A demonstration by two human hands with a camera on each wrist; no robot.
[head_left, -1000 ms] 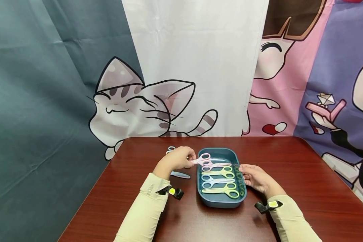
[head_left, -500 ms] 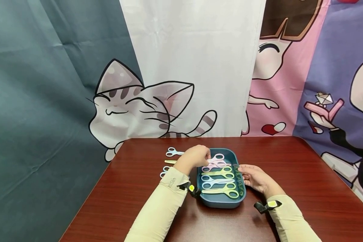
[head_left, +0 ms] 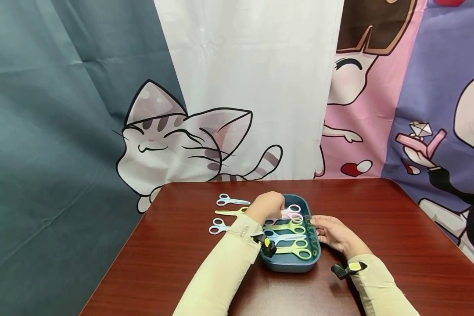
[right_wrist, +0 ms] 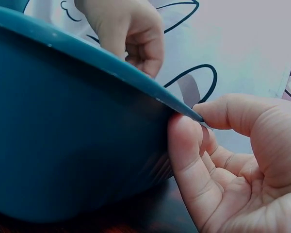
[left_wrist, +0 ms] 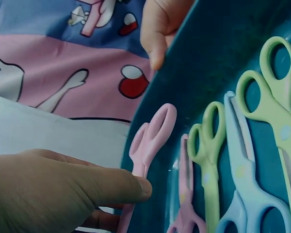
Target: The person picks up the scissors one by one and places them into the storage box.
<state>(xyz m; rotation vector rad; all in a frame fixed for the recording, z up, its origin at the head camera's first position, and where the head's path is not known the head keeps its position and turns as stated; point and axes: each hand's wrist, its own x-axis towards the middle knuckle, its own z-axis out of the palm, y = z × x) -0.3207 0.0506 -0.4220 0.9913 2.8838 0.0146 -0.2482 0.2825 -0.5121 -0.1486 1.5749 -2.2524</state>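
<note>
My left hand (head_left: 269, 206) is over the far end of a dark blue plastic box (head_left: 290, 267). In the left wrist view it pinches pink scissors (left_wrist: 148, 151) by the blade part, handle loops pointing away, beside the box's end wall. Other scissors lie in a row inside: a second pink pair (left_wrist: 186, 194), a green pair (left_wrist: 210, 179), a blue pair (left_wrist: 247, 179) and a yellow-green pair (left_wrist: 283, 124). My right hand (head_left: 333, 232) holds the box's right rim, thumb and finger pinching it in the right wrist view.
Left of the box on the reddish-brown table (head_left: 174, 263) lie light blue scissors (head_left: 232, 201), yellow scissors (head_left: 227, 213) and another blue pair (head_left: 220, 227), partly behind my left sleeve (head_left: 225, 263). A cartoon-printed cloth (head_left: 245, 66) hangs behind the table.
My left hand has carried the pink scissors rightward and lowered them into the box's far end. Scissors on the table came into view behind it. My right hand has stayed on the rim.
</note>
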